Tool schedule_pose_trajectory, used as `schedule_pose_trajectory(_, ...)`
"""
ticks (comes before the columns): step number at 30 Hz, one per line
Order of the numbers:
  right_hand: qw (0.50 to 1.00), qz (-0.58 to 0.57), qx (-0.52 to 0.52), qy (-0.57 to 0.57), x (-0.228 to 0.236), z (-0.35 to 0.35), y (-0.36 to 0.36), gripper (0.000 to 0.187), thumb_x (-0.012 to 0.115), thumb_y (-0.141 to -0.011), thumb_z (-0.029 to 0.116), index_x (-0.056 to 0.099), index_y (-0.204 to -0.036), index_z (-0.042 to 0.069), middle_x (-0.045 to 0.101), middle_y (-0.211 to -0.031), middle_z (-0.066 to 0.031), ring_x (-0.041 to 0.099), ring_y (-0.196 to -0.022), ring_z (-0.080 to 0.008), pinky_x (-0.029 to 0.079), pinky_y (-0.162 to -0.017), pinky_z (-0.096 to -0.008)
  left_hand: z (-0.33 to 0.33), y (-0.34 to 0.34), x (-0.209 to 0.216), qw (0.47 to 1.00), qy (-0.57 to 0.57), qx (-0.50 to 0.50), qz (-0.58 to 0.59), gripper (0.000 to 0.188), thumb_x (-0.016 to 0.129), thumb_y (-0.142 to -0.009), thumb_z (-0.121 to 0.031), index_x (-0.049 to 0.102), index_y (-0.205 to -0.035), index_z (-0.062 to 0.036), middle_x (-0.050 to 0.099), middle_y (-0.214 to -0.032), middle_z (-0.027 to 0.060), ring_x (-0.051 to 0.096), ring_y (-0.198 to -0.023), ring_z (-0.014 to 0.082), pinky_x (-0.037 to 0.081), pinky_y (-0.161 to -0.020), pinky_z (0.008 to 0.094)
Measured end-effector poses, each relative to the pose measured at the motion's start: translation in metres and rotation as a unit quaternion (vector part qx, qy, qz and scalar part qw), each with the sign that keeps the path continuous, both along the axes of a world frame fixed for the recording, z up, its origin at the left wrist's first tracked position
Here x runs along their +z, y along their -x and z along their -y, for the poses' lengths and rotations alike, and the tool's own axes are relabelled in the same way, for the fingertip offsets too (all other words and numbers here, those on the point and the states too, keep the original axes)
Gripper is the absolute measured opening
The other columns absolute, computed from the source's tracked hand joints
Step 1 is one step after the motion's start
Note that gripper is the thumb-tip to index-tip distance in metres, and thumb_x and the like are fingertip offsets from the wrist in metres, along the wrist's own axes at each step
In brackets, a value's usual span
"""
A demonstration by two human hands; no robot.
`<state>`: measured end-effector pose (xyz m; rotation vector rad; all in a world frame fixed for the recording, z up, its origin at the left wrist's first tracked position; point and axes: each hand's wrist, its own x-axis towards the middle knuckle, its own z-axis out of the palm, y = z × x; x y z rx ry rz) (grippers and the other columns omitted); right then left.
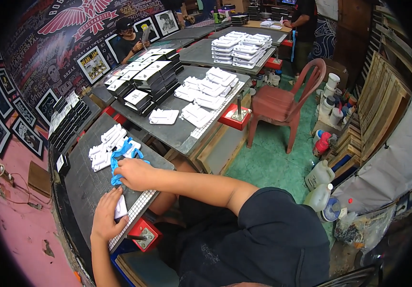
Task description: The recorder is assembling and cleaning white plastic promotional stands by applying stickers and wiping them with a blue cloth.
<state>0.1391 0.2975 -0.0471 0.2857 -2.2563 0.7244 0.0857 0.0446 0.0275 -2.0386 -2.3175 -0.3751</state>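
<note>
My left hand lies at the near edge of the dark table. Its thumb and fingers hold down a flat white piece, partly covered by the hand. Just beyond, my right hand is closed on a crumpled blue cloth, its fingertips hidden. The cloth spreads over part of a group of white moulded pieces with raised shapes. The hands nearly touch.
More white pieces and stacked black boxes stand on the table beyond. Red clamps jut from the table edges. A red plastic chair stands right, near jugs. Two people are farther back.
</note>
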Motion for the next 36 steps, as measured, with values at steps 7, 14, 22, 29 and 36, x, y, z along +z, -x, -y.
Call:
schedule_pose_trajectory(7, 0.981, -0.186, 0.020, 0.052, 0.033, -0.004, -0.020, 0.031, 0.081, -0.092, 0.026, 0.075, -0.114, 0.005, 0.070, -0.111, -0.0160, 0.068, -0.112, -0.0375, 0.054, -0.095, -0.0501, 0.010, 0.015, -0.002, 0.997, -0.060, 0.001, -0.042, 0.085, 0.090, -0.082, -0.030, 0.056, -0.152, 0.0006, 0.070, -0.142, 0.0249, 0.068, -0.126, 0.0472, 0.054, -0.109, 0.0527)
schedule_pose_trajectory(14, 0.963, 0.060, 0.178, 0.193, 0.050, 0.011, -0.075, 0.068, 0.080, -0.101, 0.037, 0.053, -0.152, 0.002, 0.074, -0.098, -0.0178, 0.074, -0.085, -0.0334, 0.059, -0.079, -0.0444, -0.016, -0.005, 0.022, 0.951, -0.248, -0.120, -0.142, 0.093, 0.098, -0.081, -0.043, 0.051, -0.153, -0.0101, 0.074, -0.135, 0.0232, 0.074, -0.114, 0.0442, 0.060, -0.096, 0.0518)
schedule_pose_trajectory(22, 0.954, 0.080, 0.179, 0.226, 0.043, -0.020, -0.102, 0.061, 0.074, -0.101, 0.012, 0.051, -0.157, 0.004, 0.073, -0.122, -0.0144, 0.070, -0.109, -0.0119, 0.059, -0.091, -0.0326, -0.064, -0.039, 0.046, 0.952, -0.178, -0.140, -0.205, 0.089, 0.094, -0.082, -0.050, 0.054, -0.152, -0.0131, 0.065, -0.151, 0.0210, 0.071, -0.123, 0.0444, 0.057, -0.104, 0.0570)
schedule_pose_trajectory(29, 0.951, 0.020, -0.154, 0.266, 0.059, -0.089, -0.160, 0.025, 0.082, -0.098, 0.019, 0.084, -0.120, 0.007, 0.075, -0.075, -0.0018, 0.065, -0.066, -0.0037, 0.051, -0.061, -0.0270, -0.009, -0.047, 0.080, 0.842, -0.477, -0.226, -0.110, 0.083, 0.072, -0.100, -0.066, 0.052, -0.158, -0.0109, 0.067, -0.142, 0.0272, 0.072, -0.120, 0.0475, 0.058, -0.101, 0.0666)
schedule_pose_trajectory(36, 0.934, 0.092, -0.300, 0.172, 0.041, -0.122, -0.171, 0.044, 0.090, -0.086, 0.039, 0.083, -0.120, 0.012, 0.076, -0.078, -0.0132, 0.072, -0.071, -0.0246, 0.056, -0.070, -0.0390, 0.025, -0.070, 0.106, 0.835, -0.443, -0.314, -0.087, 0.077, 0.072, -0.100, -0.062, 0.054, -0.153, -0.0098, 0.068, -0.139, 0.0262, 0.072, -0.119, 0.0452, 0.057, -0.101, 0.0638)
